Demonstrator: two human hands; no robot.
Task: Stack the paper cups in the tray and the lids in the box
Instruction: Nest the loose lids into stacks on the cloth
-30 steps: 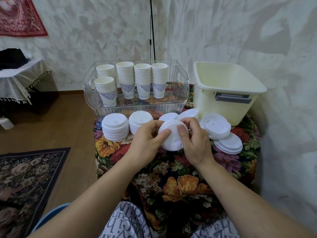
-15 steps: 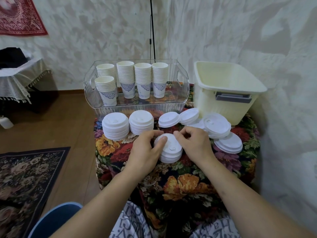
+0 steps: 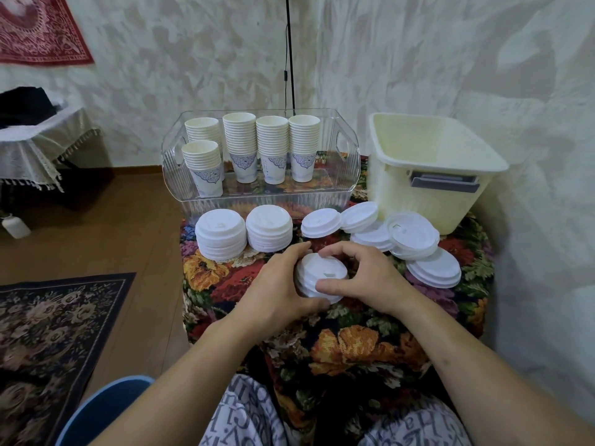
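A small stack of white lids [image 3: 318, 274] rests on the flowered tablecloth [image 3: 354, 342], cupped from both sides. My left hand [image 3: 277, 284] curls round its left edge and my right hand [image 3: 363, 278] round its right edge, thumb at the front. Behind it stand two taller lid stacks [image 3: 222, 235] [image 3: 269, 231], and loose lids [image 3: 412, 235] lie scattered to the right. Several stacks of paper cups [image 3: 272, 149] stand in the clear tray [image 3: 267, 201]. The cream box [image 3: 428, 162] at the back right shows no lids inside.
The small table's left edge drops to a wooden floor [image 3: 96, 226] with a dark rug [image 3: 48, 333]. A black cable [image 3: 289, 53] hangs down the wall behind the tray. A cloth-covered side table [image 3: 35, 149] stands far left.
The stack of lids came down from in front of me onto the tablecloth, closer to me. Both hands stayed on it and now cup its sides.
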